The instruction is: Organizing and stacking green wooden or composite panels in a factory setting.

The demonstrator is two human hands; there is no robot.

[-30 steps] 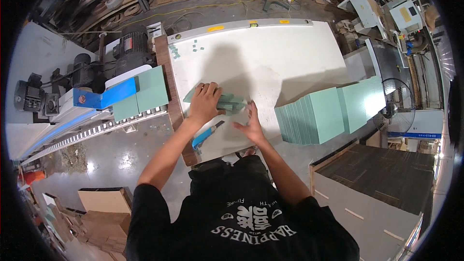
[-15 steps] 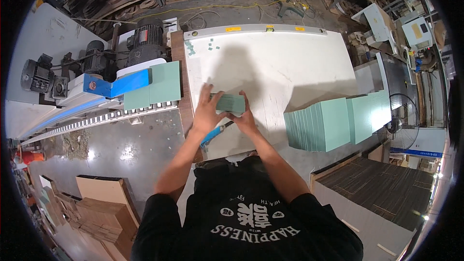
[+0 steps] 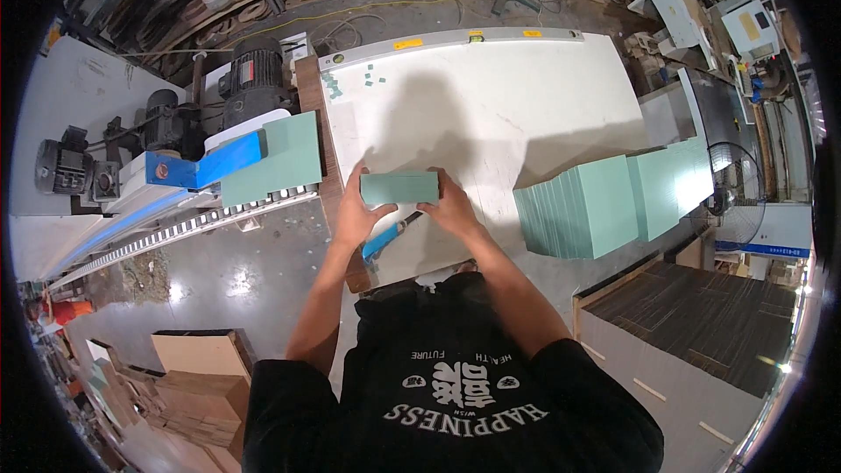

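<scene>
Between my hands is a small rectangular stack of pale green board pieces (image 3: 399,187), a thin seam showing near its upper edge. My left hand (image 3: 354,212) grips its left end, thumb along the near side. At the right end my right hand (image 3: 454,203) presses in the same way. Just below the stack a tool with a blue handle (image 3: 382,243) lies on the white worktop (image 3: 499,96), its dark end pointing toward my right hand. Whether the stack touches the worktop cannot be made out.
Large green panels (image 3: 600,206) stand in a fanned row on the right. More green panels (image 3: 293,153) lie by a machine with motors (image 3: 254,79) on the left. A long level (image 3: 455,39) lines the far edge, near small green chips (image 3: 333,86). A fan (image 3: 734,197) stands far right.
My hands have shifted to the two ends of the green stack, and my left fingers no longer reach over its top. The stack now sits straighter and its broad side shows. The view has shifted slightly.
</scene>
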